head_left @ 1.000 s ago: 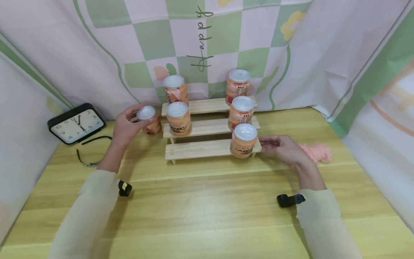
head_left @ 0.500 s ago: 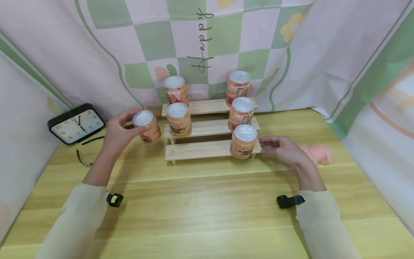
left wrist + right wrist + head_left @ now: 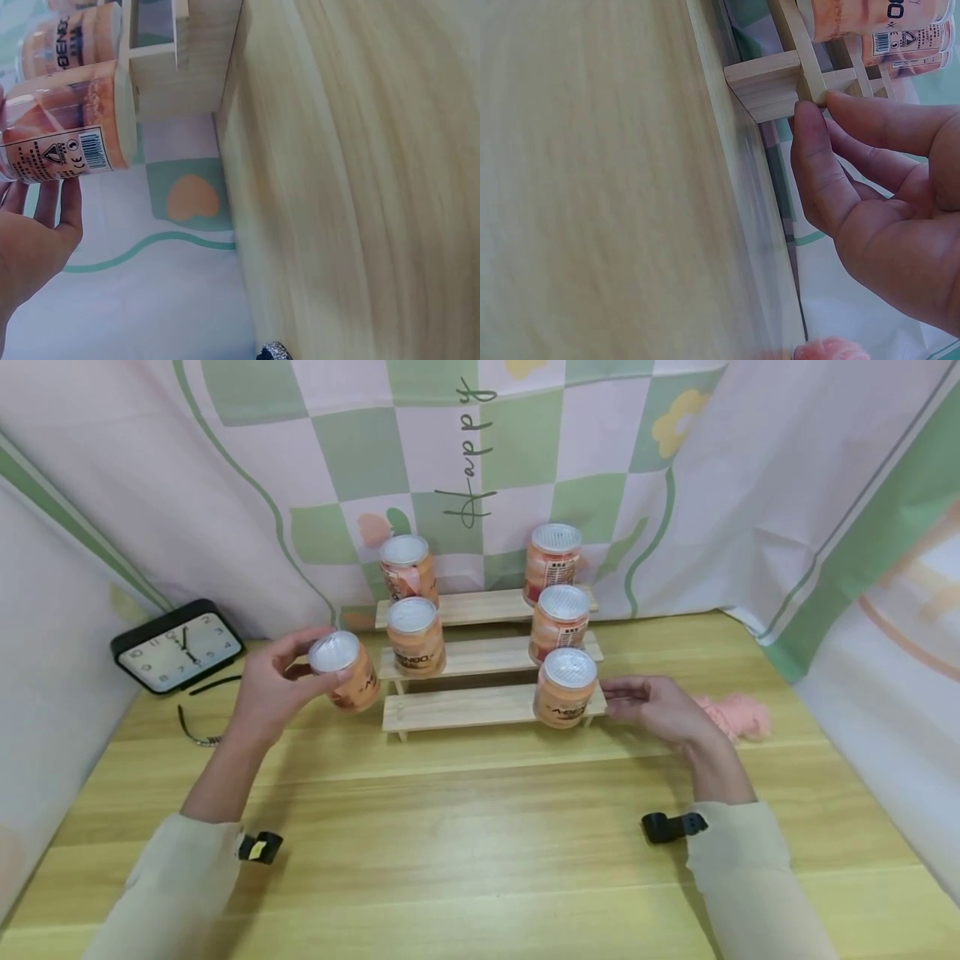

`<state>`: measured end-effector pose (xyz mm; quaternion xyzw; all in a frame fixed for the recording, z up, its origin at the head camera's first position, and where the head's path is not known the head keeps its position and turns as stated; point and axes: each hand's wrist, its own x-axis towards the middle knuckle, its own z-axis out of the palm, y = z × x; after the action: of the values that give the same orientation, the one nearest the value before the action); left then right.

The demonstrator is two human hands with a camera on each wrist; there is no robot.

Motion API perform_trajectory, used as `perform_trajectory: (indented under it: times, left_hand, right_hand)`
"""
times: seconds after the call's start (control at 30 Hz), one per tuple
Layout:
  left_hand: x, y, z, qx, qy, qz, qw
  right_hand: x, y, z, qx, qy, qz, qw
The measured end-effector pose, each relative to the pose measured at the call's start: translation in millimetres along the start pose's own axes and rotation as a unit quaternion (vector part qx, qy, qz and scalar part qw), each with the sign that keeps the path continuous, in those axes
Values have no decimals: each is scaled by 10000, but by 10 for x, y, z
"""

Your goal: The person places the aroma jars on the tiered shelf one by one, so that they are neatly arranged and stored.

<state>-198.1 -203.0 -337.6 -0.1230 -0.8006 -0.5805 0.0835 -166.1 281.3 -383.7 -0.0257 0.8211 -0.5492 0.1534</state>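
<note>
My left hand (image 3: 268,687) grips an orange printed can (image 3: 357,685) with a silvery lid, just left of a three-step wooden rack (image 3: 457,708). The left wrist view shows this can (image 3: 60,124) lifted off the tabletop, its barcode facing the camera. With thumb and fingertips my right hand (image 3: 660,710) pinches the right end of the rack's lowest step, also seen in the right wrist view (image 3: 810,88). On that step's right end stands one can (image 3: 562,700). The middle step carries a left can (image 3: 417,647) and a right can (image 3: 557,633); the top step likewise bears two.
A black-framed clock (image 3: 180,647) sits at the table's back left, beside a dark, thin, curved band (image 3: 197,739). Behind my right hand lies a pink fluffy thing (image 3: 738,714). A checked curtain (image 3: 517,443) hangs close behind the rack.
My left hand has lifted the can from beside the rack and brought it nearer, towards the lowest step's left end. The right hand, rack and other cans have stayed in place.
</note>
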Motion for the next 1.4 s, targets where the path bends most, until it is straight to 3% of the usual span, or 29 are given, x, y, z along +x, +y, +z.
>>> perform_trajectory:
  times: [0.3, 0.6, 1.0, 1.4]
  left_hand:
    - [-126, 84, 71, -32, -260, 65, 9996]
    - [-147, 119, 193, -6, -652, 18, 9979]
    - [-121, 103, 508, -59, -1141, 199, 9932]
    - [-96, 130, 752, -64, -1313, 221, 9911]
  right_hand:
    - [1, 0, 2, -7, -26, 39, 10000]
    - [2, -8, 2, 15, -16, 31, 10000]
    - [4, 8, -4, -33, -1, -42, 10000]
    - [1, -4, 0, 14, -10, -100, 9999]
